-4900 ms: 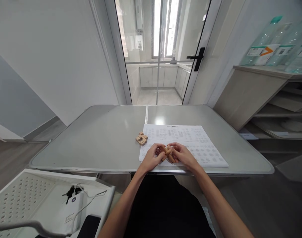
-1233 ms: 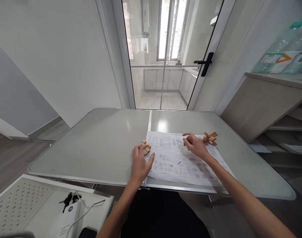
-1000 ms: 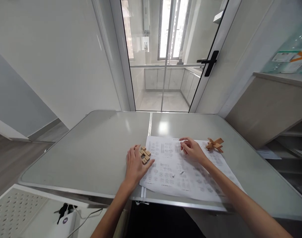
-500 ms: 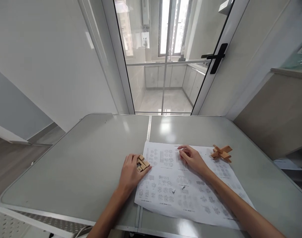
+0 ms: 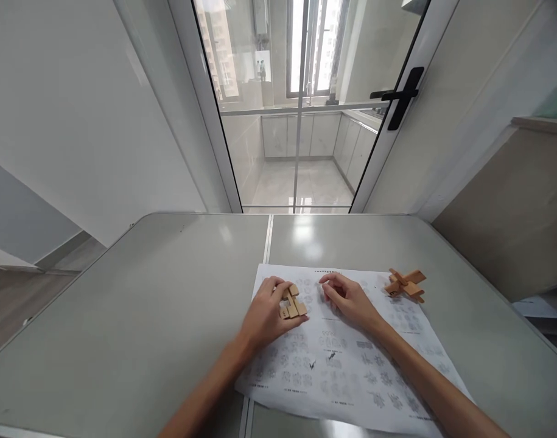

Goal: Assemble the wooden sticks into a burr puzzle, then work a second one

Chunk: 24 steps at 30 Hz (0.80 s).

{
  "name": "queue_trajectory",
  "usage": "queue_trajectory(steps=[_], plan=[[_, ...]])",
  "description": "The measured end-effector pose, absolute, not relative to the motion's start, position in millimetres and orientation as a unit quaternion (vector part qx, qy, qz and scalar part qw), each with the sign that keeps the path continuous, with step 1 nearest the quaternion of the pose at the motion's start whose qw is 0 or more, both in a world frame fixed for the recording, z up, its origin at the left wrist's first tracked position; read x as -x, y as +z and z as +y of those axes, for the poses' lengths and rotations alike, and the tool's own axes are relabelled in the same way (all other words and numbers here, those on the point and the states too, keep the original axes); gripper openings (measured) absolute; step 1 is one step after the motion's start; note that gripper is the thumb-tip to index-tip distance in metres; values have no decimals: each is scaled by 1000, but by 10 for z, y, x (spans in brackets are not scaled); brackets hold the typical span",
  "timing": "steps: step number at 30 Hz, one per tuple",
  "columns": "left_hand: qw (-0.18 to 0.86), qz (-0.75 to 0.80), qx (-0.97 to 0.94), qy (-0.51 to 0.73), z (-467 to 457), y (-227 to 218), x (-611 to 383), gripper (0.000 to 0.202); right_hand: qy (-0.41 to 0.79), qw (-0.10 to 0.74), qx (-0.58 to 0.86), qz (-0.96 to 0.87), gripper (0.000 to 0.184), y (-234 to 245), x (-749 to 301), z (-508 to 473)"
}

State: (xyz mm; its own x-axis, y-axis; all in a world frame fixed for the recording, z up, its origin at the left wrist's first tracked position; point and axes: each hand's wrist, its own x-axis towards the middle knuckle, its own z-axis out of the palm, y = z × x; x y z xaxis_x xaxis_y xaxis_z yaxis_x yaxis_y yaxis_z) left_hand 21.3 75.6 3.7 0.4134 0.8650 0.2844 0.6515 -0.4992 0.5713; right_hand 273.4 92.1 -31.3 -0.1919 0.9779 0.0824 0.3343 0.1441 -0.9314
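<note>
My left hand (image 5: 265, 313) grips a light wooden block puzzle (image 5: 296, 308) made of several notched pieces. The thumb presses its near edge while the fingers curl over the far side and hide part of it. Just right of it is my right hand (image 5: 350, 299), over the printed sheet (image 5: 351, 389). Its fingers are loosely bent, with the index finger and thumb slightly apart, and no object shows between them. Rows of small line drawings cover the sheet. A reddish-brown wooden puzzle (image 5: 406, 286) of crossed sticks rests at the sheet's far right edge.
The grey-green table (image 5: 191, 274) has a metal seam (image 5: 268, 240) running across it. Beyond its far edge stands a glass door (image 5: 278, 140) with a black handle (image 5: 403, 97). A brown panel (image 5: 511, 207) rises along the right.
My left hand has carried the light block puzzle to the right, over the sheet and closer to my right hand. My right hand has hardly moved. The view has shifted slightly.
</note>
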Motion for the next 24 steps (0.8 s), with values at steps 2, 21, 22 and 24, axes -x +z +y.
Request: queue_trajectory(steps=[2, 21, 22, 24], plan=[[206, 442, -831, 267, 841, 20, -330, 62, 423, 384, 501, -650, 33, -285, -2739, 897], [240, 382, -858, 246, 1044, -47, -340, 84, 327, 326, 417, -783, 70, -256, -2755, 813], [235, 385, -859, 243, 1047, -41, -301, 86, 323, 322, 418, -786, 70, -260, -2754, 813], [232, 393, -858, 235, 1049, -36, -219, 82, 322, 315, 417, -789, 69, -266, -2747, 815]])
